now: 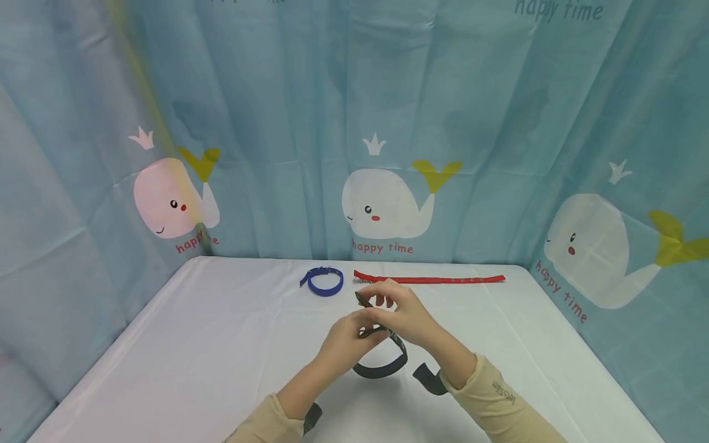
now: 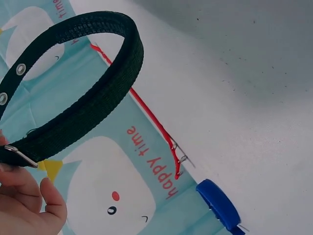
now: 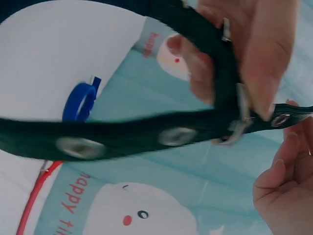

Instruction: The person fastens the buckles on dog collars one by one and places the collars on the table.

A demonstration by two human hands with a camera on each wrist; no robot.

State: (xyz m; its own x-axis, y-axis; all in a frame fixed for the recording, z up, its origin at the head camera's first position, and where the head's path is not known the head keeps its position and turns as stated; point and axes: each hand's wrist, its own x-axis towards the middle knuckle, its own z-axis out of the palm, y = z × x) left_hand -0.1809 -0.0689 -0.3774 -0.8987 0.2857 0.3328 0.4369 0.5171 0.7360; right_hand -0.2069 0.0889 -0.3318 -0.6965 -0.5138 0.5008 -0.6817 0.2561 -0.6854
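A dark green fabric collar [image 1: 382, 371] with metal eyelets is bent into a loop above the table. My left hand [image 1: 349, 338] pinches it by the metal buckle [image 3: 240, 117]. In the right wrist view the eyeleted strap crosses the buckle and runs beyond it. There my right hand [image 3: 281, 191] pinches this strap end near an eyelet [image 3: 281, 120]. In the left wrist view the left hand [image 2: 29, 200] is low at the left edge, below the buckle; most of the right hand is out of that view.
Behind the hands, a blue collar [image 1: 325, 292] is curled into a ring at the back of the white table [image 1: 194, 344]. To its right lies a straight red collar [image 1: 437, 280] with eyelets. A light blue curtain [image 1: 299, 203] with whale prints hangs around the table.
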